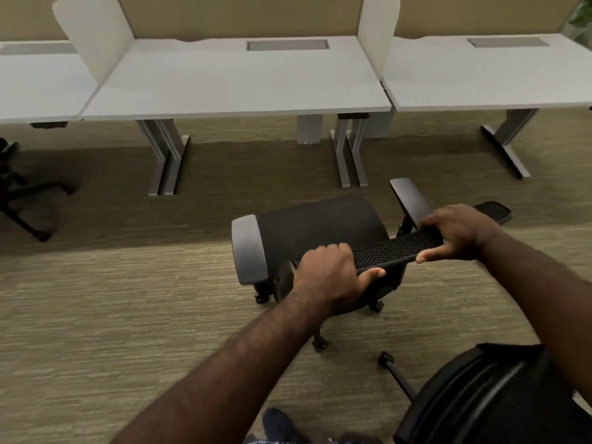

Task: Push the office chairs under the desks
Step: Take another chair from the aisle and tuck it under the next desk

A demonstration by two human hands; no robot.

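A black office chair [320, 225] stands on the carpet in front of the middle white desk [237, 91], its seat facing the desk and apart from it. Both hands grip the top edge of its mesh backrest [397, 248]. My left hand [330, 270] is closed on the backrest's left end. My right hand [458, 232] is closed on its right end, beside the right armrest [411, 197]. The grey left armrest [250, 248] shows fully.
A second black chair [487, 395] is close at the lower right, one caster leg [397, 376] sticking out. Another chair's base [25, 190] sits at the far left under the left desk [38, 88]. The right desk [487, 78] and metal desk legs [166, 161] line the far side.
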